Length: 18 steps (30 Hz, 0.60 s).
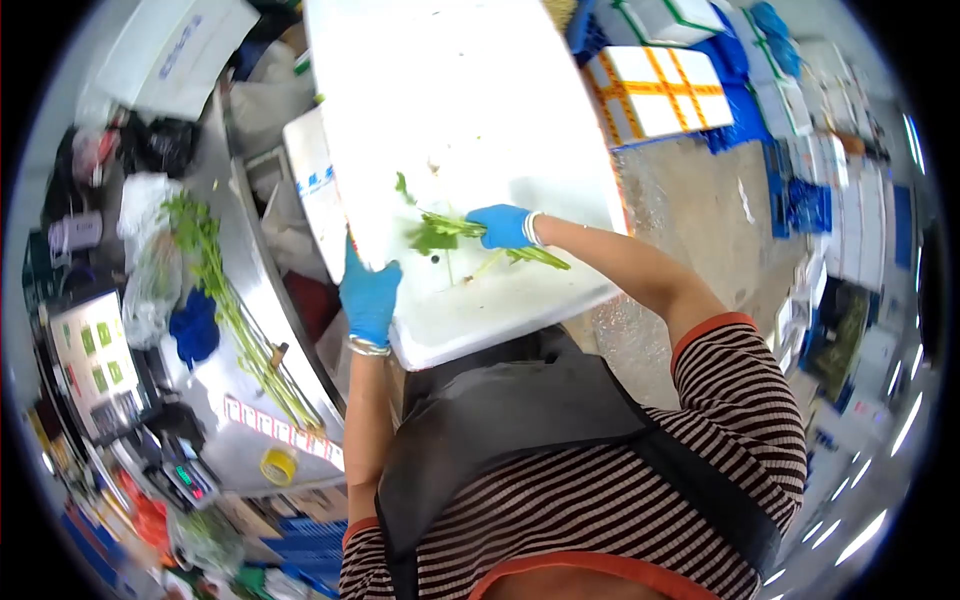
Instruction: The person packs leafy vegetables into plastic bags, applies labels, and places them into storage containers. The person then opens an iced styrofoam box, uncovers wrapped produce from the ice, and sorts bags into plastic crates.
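From here, the right hand (pixel 504 227) is closed around the greens (pixel 452 227), towards six o'clock on the tray (pixel 470 110). The left hand (pixel 369 297) sits at its eight-o'clock edge, thumb spread from open fingers.

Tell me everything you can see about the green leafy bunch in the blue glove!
The leafy bunch has green leaves on the picture's left and thin, lighter green stems on the right. It's aslant, stems lower, over a white surface. The right hand, in a blue glove, grips it around the middle. I can't tell how much touches that surface.
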{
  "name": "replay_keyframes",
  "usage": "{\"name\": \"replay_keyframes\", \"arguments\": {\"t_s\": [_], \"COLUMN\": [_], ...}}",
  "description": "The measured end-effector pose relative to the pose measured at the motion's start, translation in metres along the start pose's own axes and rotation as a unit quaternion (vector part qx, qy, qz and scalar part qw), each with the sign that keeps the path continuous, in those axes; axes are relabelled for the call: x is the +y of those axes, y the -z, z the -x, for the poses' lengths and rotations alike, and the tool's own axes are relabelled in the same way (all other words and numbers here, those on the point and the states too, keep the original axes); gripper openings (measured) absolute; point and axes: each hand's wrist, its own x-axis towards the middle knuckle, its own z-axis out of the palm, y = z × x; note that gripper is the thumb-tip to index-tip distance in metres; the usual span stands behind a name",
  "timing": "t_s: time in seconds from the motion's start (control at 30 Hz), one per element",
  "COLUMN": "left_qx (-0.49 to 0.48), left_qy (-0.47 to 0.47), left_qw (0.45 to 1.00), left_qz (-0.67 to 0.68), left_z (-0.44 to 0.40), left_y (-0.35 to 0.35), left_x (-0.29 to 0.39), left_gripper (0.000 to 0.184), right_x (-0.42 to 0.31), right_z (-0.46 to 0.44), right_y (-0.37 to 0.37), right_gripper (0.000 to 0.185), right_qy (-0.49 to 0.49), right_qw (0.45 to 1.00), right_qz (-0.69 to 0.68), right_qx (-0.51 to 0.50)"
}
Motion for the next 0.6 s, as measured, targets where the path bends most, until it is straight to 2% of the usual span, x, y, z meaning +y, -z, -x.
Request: {"name": "replay_keyframes", "arguments": {"t_s": [0.03,0.13,0.2,0.23,0.27,0.3,0.33,0.37,0.4,0.47,0.53,0.6], "left_qx": [0.023,0.017,-0.016,-0.019,-0.029,-0.056,-0.058,-0.106,-0.113,-0.159,-0.221,-0.282], "left_qy": [-0.063,-0.115,-0.126,-0.147,-0.167,-0.088,-0.136,-0.162,-0.166,-0.229,-0.248,-0.280], "left_qw": [0.998,0.991,0.986,0.984,0.982,0.991,0.988,0.979,0.979,0.959,0.943,0.918], "left_qz": [0.016,0.066,0.107,0.095,0.085,0.080,-0.039,0.071,0.020,0.053,0.022,0.008], "left_z": [-0.007,-0.014,0.001,0.002,0.005,0.033,0.043,0.078,0.077,0.090,0.100,0.094], "left_y": [-0.004,-0.006,0.001,0.003,-0.002,0.001,0.004,0.000,0.011,-0.001,-0.014,-0.037], "left_x": [-0.024,-0.050,-0.039,-0.047,-0.055,-0.019,-0.012,0.020,0.018,0.020,0.035,0.038], "left_gripper": [0.071,0.074,0.078,0.079,0.080,0.081,0.079,0.075,0.077,0.076,0.076,0.075], "right_x": [-0.015,-0.038,-0.039,-0.055,-0.051,-0.058,-0.069,-0.079,-0.089,-0.098,-0.115,-0.125], "right_z": [0.024,0.102,0.163,0.208,0.238,0.275,0.309,0.341,0.343,0.384,0.431,0.463], "right_y": [0.016,0.032,0.009,-0.006,-0.027,-0.050,-0.073,-0.097,-0.127,-0.191,-0.245,-0.311], "right_gripper": [0.050,0.045,0.042,0.041,0.040,0.040,0.039,0.038,0.038,0.041,0.041,0.045], "right_qy": [0.001,0.042,0.079,0.061,0.080,0.073,0.050,0.030,0.032,0.032,-0.025,-0.038], "right_qw": [0.999,0.981,0.937,0.917,0.893,0.865,0.839,0.819,0.775,0.696,0.667,0.581], "right_qz": [-0.029,-0.120,-0.200,-0.218,-0.245,-0.255,-0.275,-0.278,-0.332,-0.389,-0.394,-0.408], "right_qx": [0.031,0.150,0.276,0.328,0.369,0.427,0.466,0.501,0.537,0.603,0.632,0.703]}}
